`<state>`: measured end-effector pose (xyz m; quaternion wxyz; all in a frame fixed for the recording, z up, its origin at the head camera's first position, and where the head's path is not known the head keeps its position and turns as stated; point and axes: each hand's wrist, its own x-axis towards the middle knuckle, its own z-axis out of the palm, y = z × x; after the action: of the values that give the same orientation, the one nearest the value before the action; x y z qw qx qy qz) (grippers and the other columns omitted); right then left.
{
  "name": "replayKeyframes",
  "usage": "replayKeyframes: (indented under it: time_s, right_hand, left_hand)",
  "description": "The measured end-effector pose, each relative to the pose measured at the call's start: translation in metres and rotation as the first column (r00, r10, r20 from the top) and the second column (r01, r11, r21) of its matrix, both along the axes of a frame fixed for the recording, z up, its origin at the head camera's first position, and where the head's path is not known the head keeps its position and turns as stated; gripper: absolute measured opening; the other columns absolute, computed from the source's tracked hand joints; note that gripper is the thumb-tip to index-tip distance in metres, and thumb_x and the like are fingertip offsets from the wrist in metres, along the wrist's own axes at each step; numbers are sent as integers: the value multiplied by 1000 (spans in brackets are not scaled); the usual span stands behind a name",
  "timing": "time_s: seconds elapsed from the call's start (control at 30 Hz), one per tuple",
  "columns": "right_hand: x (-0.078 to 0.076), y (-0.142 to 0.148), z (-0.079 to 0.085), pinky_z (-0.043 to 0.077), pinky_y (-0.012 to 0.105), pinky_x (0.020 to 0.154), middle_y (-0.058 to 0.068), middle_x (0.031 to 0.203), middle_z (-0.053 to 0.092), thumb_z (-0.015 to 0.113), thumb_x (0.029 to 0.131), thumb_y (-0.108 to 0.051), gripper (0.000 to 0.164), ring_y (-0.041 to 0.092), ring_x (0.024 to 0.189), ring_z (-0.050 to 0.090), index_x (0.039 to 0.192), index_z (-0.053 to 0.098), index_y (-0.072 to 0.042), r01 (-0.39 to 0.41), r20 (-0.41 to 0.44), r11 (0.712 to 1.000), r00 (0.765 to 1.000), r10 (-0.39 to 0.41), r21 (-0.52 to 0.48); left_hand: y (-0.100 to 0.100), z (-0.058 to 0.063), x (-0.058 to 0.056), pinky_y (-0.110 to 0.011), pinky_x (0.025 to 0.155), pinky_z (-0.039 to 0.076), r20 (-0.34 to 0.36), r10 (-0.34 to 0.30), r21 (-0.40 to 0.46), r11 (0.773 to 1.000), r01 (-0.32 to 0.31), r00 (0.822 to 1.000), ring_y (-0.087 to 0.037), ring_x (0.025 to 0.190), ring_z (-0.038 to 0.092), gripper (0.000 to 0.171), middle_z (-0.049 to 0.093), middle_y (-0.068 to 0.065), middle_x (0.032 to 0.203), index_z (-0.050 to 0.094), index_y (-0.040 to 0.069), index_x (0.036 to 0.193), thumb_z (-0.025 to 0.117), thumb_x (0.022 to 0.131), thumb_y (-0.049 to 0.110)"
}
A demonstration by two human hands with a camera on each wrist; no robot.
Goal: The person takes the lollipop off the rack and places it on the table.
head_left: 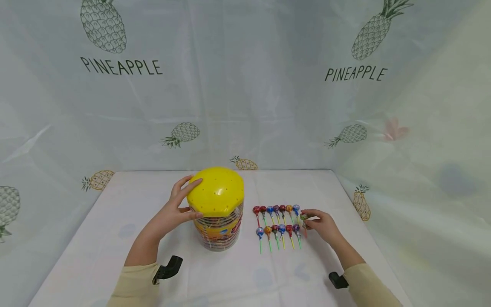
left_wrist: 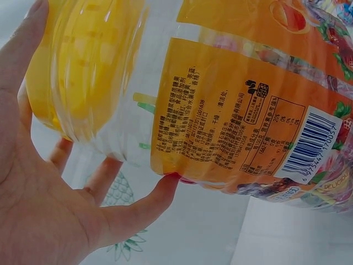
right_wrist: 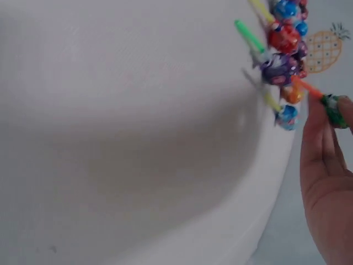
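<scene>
A clear plastic jar (head_left: 218,232) with an orange label stands left of centre, under a domed yellow lid (head_left: 218,192). My left hand (head_left: 174,213) holds it at the top, fingers spread over the lid and thumb against the side. In the left wrist view the jar's label (left_wrist: 215,121) shows print and a barcode, and the thumb touches its edge. My right hand (head_left: 324,226) pinches a green-wrapped lollipop (right_wrist: 333,110) by its head, the orange stick pointing away. The lollipop is at the right end of two rows of wrapped lollipops (head_left: 281,229).
The rows lie on a white-covered table (head_left: 230,277), their sticks toward me. Behind the table's far edge hangs a pale curtain (head_left: 245,94) printed with pineapples. Black wrist mounts (head_left: 168,268) stick out from both sleeves.
</scene>
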<state>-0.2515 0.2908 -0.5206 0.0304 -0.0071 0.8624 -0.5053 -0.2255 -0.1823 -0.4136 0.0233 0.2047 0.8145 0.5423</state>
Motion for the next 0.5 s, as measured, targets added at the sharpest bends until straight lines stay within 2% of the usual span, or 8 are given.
replayKeyframes:
  time_s: [0.13, 0.27, 0.5]
  right_hand:
    - [-1, 1, -6, 58, 37, 68, 14, 103, 62, 64, 90, 0, 32, 22, 79, 66, 122, 63, 3, -11, 56, 992, 998, 4, 128]
    - [-2, 1, -11, 55, 34, 62, 12, 99, 61, 66, 88, 1, 30, 19, 77, 62, 118, 65, 2, -18, 94, 979, 996, -1, 202]
    - [-3, 2, -18, 53, 30, 58, 9, 92, 59, 69, 86, 0, 29, 18, 73, 57, 116, 67, 1, -24, 100, 972, 995, 1, 234]
  left_hand:
    - [-1, 0, 0, -63, 97, 42, -3, -5, -3, 1000, 5, 1000, -48, 140, 15, 80, -5, -7, 159, 32, 23, 153, 76, 87, 16]
    - [-1, 0, -1, -63, 97, 41, -9, -11, -3, 1000, 11, 1000, -48, 140, 15, 79, -6, -7, 159, 31, 23, 153, 75, 87, 16]
    - [-1, -1, -1, -65, 97, 40, -7, -9, 0, 1000, 9, 1000, -48, 140, 15, 80, -5, -7, 159, 31, 23, 153, 75, 87, 17]
